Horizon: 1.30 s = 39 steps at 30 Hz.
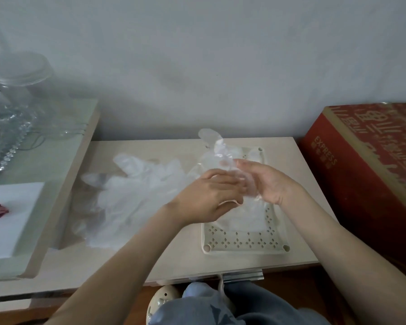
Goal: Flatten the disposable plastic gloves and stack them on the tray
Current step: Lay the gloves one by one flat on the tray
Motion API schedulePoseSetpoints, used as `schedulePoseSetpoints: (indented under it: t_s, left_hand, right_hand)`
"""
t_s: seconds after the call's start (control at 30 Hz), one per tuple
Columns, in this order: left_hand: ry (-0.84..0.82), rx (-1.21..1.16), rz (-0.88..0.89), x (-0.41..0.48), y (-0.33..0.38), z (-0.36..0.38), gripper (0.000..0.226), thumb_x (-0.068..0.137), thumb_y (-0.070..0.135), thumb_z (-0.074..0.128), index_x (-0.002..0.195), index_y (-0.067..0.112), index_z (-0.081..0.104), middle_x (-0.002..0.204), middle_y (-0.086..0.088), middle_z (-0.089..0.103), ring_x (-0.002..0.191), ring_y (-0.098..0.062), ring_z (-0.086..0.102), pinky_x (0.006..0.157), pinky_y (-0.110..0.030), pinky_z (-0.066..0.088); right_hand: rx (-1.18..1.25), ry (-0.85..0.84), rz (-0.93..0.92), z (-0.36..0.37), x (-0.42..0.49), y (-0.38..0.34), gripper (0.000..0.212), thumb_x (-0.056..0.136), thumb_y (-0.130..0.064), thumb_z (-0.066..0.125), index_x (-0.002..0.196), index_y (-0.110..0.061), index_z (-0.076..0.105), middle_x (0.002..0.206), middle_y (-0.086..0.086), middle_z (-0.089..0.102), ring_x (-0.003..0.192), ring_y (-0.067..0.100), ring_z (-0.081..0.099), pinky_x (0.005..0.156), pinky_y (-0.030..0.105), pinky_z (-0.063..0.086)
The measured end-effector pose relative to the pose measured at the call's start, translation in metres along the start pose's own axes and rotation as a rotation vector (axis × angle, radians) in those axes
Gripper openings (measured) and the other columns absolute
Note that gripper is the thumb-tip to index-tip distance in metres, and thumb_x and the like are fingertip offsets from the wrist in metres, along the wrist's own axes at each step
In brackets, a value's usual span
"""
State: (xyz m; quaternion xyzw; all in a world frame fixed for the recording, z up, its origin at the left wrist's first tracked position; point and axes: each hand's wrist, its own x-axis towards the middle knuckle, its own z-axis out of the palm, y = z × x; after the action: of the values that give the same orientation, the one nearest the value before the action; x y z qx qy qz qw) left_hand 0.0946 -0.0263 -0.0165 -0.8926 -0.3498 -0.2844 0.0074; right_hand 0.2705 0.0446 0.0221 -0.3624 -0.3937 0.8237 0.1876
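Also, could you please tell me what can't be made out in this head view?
Head view only:
- Stack on the tray: count hidden by left hand, right hand and held glove.
- Loose glove pile: translucent overlapping layers, uncountable.
- Clear jar: blurred, contents unclear.

Low beige table (150,261), perforated tray (244,242) on rt side, loose clear gloves (131,198) piled to its left

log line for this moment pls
left hand, right hand: hold clear plastic glove over cream perforated tray | on tray: flat glove | beside tray: crumpled glove pile
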Motion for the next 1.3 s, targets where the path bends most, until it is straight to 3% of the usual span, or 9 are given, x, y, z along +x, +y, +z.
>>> schedulePoseSetpoints:
  t_s: [0.33, 0.53, 0.63, 0.67, 0.7, 0.73, 0.9, 1.03, 1.3]
  left_hand:
    - [0.05, -0.126, -0.202, 0.006, 0.002, 0.017, 0.038, 0.088, 0.031, 0.051, 0.121, 0.018, 0.063, 0.126, 0.003, 0.063, 0.125, -0.017, 0.05, 0.116, -0.04, 0.019]
    - [0.58, -0.355, -1.089, 0.017, 0.01, 0.025, 0.05, 0.088, 0.043, 0.055, 0.121, 0.006, 0.052, 0.128, -0.005, 0.047, 0.116, -0.018, 0.042, 0.104, -0.04, 0.036]
    - [0.529, -0.896, -1.5, 0.037, 0.009, 0.019, 0.061, 0.078, 0.063, 0.058, 0.093, 0.003, 0.06, 0.091, -0.02, 0.055, 0.085, -0.014, 0.026, 0.069, -0.038, 0.025]
    - [0.475, -1.057, -1.598, 0.044, 0.009, 0.017, 0.064, 0.08, 0.066, 0.056, 0.097, 0.005, 0.061, 0.087, -0.01, 0.058, 0.113, -0.031, 0.055, 0.095, -0.043, 0.046]
    - [0.414, -1.203, -1.688, 0.049, 0.011, 0.014, 0.067, 0.082, 0.068, 0.053, 0.1, 0.004, 0.059, 0.084, -0.004, 0.056, 0.071, -0.025, 0.053, 0.07, -0.032, 0.046]
    - [0.356, -1.344, -1.737, 0.052, 0.011, 0.012, 0.071, 0.082, 0.071, 0.051, 0.101, 0.002, 0.058, 0.085, -0.004, 0.057, 0.072, -0.022, 0.055, 0.07, -0.029, 0.046]
    - [0.284, -1.735, -1.449, 0.062, 0.007, 0.002, 0.053, 0.096, 0.052, 0.042, 0.107, 0.006, 0.067, 0.1, -0.013, 0.071, 0.087, -0.026, 0.068, 0.079, -0.036, 0.052]
    - [0.309, -1.461, -1.481, 0.059, -0.003, 0.011, 0.016, 0.1, 0.012, 0.045, 0.109, 0.015, 0.058, 0.089, -0.006, 0.071, 0.075, -0.017, 0.068, 0.068, -0.027, 0.055]
    - [0.102, -1.146, -1.315, 0.033, -0.012, 0.022, 0.043, 0.099, 0.005, 0.048, 0.139, 0.02, 0.045, 0.105, -0.005, 0.07, 0.09, -0.017, 0.069, 0.076, -0.022, 0.056]
  right_hand:
    - [-0.109, 0.005, -0.138, -0.034, -0.011, 0.016, 0.044, 0.087, 0.003, 0.057, 0.131, 0.0, 0.053, 0.111, 0.015, 0.067, 0.101, 0.021, 0.066, 0.087, 0.025, 0.054]
    - [0.213, 0.213, -0.259, -0.048, -0.01, 0.017, 0.053, 0.088, 0.016, 0.048, 0.14, 0.005, 0.037, 0.089, 0.01, 0.071, 0.084, 0.02, 0.071, 0.075, 0.025, 0.057]
    - [0.341, 0.214, -0.327, -0.052, -0.012, 0.015, 0.052, 0.088, 0.016, 0.048, 0.137, 0.001, 0.039, 0.09, 0.011, 0.071, 0.085, 0.019, 0.071, 0.075, 0.025, 0.057]
    - [0.354, 0.205, -0.339, -0.05, -0.014, 0.013, 0.048, 0.086, 0.015, 0.05, 0.131, 0.0, 0.044, 0.089, 0.01, 0.072, 0.085, 0.018, 0.071, 0.075, 0.024, 0.057]
    - [0.345, 0.196, -0.347, -0.048, -0.016, 0.012, 0.044, 0.081, 0.013, 0.055, 0.123, 0.001, 0.05, 0.088, 0.01, 0.073, 0.085, 0.017, 0.071, 0.074, 0.023, 0.057]
    - [0.333, 0.182, -0.351, -0.046, -0.017, 0.012, 0.044, 0.074, 0.009, 0.063, 0.116, 0.002, 0.054, 0.087, 0.01, 0.073, 0.085, 0.017, 0.072, 0.074, 0.022, 0.056]
    - [0.178, 0.08, -0.313, -0.048, -0.021, 0.013, 0.066, 0.06, -0.003, 0.086, 0.12, -0.004, 0.058, 0.108, 0.012, 0.069, 0.103, 0.024, 0.067, 0.084, 0.028, 0.055]
    - [-0.094, 0.145, -0.219, -0.052, -0.025, 0.018, 0.065, 0.077, 0.004, 0.067, 0.133, -0.025, 0.049, 0.116, 0.004, 0.068, 0.101, 0.023, 0.068, 0.083, 0.028, 0.056]
    - [-0.319, 0.519, -0.207, -0.065, -0.016, 0.027, 0.021, 0.093, -0.002, 0.056, 0.113, -0.008, 0.057, 0.084, 0.009, 0.065, 0.061, 0.015, 0.061, 0.052, 0.024, 0.05]
